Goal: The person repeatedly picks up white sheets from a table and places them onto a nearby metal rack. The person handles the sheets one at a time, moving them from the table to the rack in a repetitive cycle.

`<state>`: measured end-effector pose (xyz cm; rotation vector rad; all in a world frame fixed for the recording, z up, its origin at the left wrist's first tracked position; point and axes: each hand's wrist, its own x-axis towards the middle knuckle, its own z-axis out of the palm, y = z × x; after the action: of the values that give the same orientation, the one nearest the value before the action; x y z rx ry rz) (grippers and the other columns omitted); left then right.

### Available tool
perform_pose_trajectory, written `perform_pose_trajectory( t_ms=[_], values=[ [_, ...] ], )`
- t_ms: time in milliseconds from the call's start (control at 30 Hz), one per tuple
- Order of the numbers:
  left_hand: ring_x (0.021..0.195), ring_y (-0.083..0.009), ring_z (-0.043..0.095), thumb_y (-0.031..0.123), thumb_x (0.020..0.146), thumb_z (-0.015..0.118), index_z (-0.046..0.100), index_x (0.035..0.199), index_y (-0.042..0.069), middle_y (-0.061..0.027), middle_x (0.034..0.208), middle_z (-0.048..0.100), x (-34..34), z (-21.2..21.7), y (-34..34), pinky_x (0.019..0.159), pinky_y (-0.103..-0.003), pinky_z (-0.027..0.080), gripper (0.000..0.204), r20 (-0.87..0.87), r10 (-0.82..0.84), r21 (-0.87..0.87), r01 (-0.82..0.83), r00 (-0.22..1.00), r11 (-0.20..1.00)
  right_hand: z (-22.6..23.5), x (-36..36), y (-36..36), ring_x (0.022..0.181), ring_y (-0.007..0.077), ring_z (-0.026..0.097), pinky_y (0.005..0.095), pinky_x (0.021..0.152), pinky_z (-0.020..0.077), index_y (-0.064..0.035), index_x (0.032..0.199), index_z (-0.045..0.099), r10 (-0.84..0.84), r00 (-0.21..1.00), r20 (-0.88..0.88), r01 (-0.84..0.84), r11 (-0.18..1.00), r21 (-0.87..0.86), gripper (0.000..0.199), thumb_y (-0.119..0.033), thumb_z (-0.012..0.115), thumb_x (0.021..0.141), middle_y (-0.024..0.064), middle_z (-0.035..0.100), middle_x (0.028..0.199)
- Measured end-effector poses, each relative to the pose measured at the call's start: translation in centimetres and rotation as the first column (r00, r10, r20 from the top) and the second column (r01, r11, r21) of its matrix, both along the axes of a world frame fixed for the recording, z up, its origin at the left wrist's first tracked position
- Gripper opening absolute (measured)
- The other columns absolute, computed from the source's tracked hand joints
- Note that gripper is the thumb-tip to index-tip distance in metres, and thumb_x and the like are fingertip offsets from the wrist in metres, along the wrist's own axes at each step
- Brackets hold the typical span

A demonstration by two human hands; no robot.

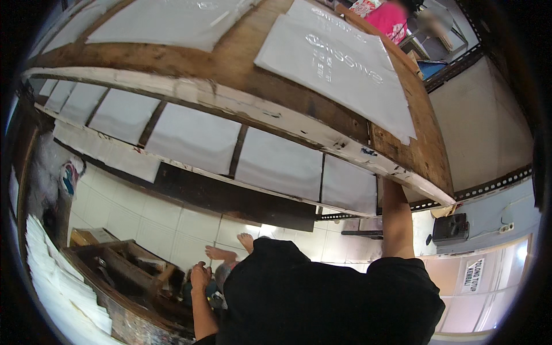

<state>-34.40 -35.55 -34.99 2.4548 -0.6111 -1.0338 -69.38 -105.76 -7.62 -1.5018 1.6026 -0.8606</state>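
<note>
left hand (200, 275): low at near left, loosely curled, gripping nothing I can make out; hangs just above the wooden tray (123, 264).
right hand: hidden under the long wooden table (414, 144); only my forearm (397, 218) shows, so open or closed I can't tell. Probably bracing on the edge.
sheets: white printed sheet (339, 63) flat on the tabletop, far right; more on the rack (190, 138) below, likely drying.
feet (230, 248): bare, on white tile.

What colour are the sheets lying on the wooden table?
White; the sheets on the wooden table show best in the head view.
</note>
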Motion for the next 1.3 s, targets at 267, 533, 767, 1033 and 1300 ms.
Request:
perform_pose_trajectory(
  t_ms=[267, 533, 767, 1033, 1300],
  values=[
    [0.09, -0.0425, 0.069, 0.025, 0.089, 0.066, 0.066, 0.105, -0.004, -0.0258, 0.091, 0.071, -10.4, -3.3, -1.6, 0.081, -0.048, 0.054, 0.033, -0.175, 0.251, -0.066, -0.266, 0.952, 0.962, -3.6, -3.9, -6.2, 0.077, 0.0119, 0.052, 0.0273, 0.066, 0.0442, -0.0091, 0.106, 0.064, -0.073, 0.953, -0.295, 0.083, 0.996, 0.02, 0.019, -0.024, 0.068, 0.095, -0.0001, 0.06, 0.089],
    [0.087, -0.0416, 0.07, 0.02, 0.087, 0.064, 0.066, 0.109, -0.005, -0.0256, 0.092, 0.071, -11.9, -5.0, -2.5, 0.079, -0.047, 0.055, 0.034, -0.237, 0.351, -0.06, -0.374, 0.906, 0.926, -4.7, -4.6, -8.1, 0.079, 0.0128, 0.054, 0.0284, 0.069, 0.0457, -0.008, 0.107, 0.064, -0.078, 0.865, -0.495, 0.077, 0.997, -0.022, 0.02, -0.025, 0.067, 0.096, 0.0012, 0.062, 0.092],
    [0.089, -0.04, 0.07, 0.019, 0.089, 0.064, 0.065, 0.111, -0.004, -0.025, 0.093, 0.071, -10.9, -4.4, -2.4, 0.079, -0.046, 0.054, 0.032, -0.16, 0.339, -0.066, -0.353, 0.927, 0.933, -4.7, -5.7, -8.3, 0.081, 0.0135, 0.056, 0.0294, 0.071, 0.0471, -0.0071, 0.109, 0.064, -0.091, 0.819, -0.566, 0.076, 0.996, -0.05, 0.021, -0.025, 0.066, 0.097, 0.0023, 0.063, 0.094],
    [0.085, -0.0399, 0.07, 0.016, 0.087, 0.062, 0.066, 0.112, -0.006, -0.0261, 0.088, 0.071, -11.7, -4.2, -2.1, 0.078, -0.046, 0.054, 0.033, -0.109, 0.318, -0.109, -0.33, 0.942, 0.938, -4.8, -5.7, -8.5, 0.083, 0.0144, 0.058, 0.0305, 0.074, 0.0486, -0.0061, 0.11, 0.064, -0.126, 0.789, -0.601, 0.088, 0.992, -0.093, 0.023, -0.025, 0.065, 0.098, 0.0036, 0.064, 0.096],
    [0.089, -0.042, 0.07, 0.025, 0.086, 0.063, 0.066, 0.108, -0.006, -0.0269, 0.092, 0.07, -10.5, -3.0, -2.8, 0.08, -0.045, 0.054, 0.037, -0.144, 0.374, -0.037, -0.382, 0.916, 0.923, -6.9, -0.7, -5.3, 0.085, 0.0153, 0.061, 0.0316, 0.077, 0.0501, -0.005, 0.112, 0.064, -0.132, 0.838, -0.529, -0.011, 0.966, -0.258, 0.024, -0.026, 0.064, 0.099, 0.0049, 0.066, 0.099]
  ],
)
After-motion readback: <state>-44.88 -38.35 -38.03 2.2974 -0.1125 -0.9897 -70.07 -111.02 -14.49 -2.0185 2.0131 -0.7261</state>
